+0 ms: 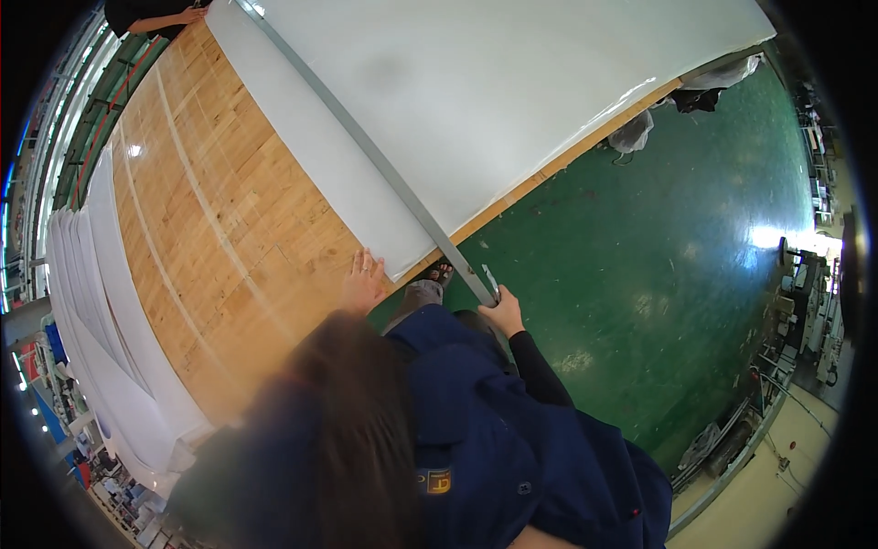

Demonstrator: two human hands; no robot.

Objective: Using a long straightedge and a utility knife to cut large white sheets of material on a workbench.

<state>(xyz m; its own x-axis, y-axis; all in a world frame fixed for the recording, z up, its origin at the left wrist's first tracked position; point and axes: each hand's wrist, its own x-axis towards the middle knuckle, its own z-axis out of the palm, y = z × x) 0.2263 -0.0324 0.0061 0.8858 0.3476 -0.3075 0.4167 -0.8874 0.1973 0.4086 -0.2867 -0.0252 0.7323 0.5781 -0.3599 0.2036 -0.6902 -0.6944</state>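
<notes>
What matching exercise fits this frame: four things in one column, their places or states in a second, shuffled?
Things:
1. left hand
2. right hand
3. long grey straightedge
4. stacked white sheets

Places or states:
a. lying across the white fabric
b. flat on the wooden table by the fabric's corner
d. piled at the table's left edge
c. gripping the straightedge's near end

Pairs: 1-b, 2-c, 3-a, 4-d

table left: bare wood (210,229) open beside white sheet (512,82); metal ruler (384,165) crosses sheet
right: green floor (658,274) open
</notes>
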